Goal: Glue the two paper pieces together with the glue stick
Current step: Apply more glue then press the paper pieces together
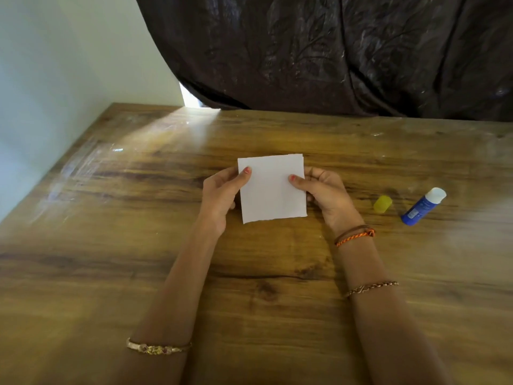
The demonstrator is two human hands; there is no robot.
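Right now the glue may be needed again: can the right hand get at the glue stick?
Probably yes: the glue stick lies beside the right hand, only the yellow cap between, but its grip holds the paper.

White paper (272, 190), blue glue stick (423, 207)

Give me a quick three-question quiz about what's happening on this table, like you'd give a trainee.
1. True or false: the glue stick is standing upright.
2. What do the left hand and the right hand hold between them?
A. the white paper
B. the yellow cap
C. nothing
3. Fill in: the yellow cap lies on the wooden table between the right hand and the ____.

Key
1. False; it lies on its side.
2. A; each thumb pinches a side edge.
3. Glue stick.
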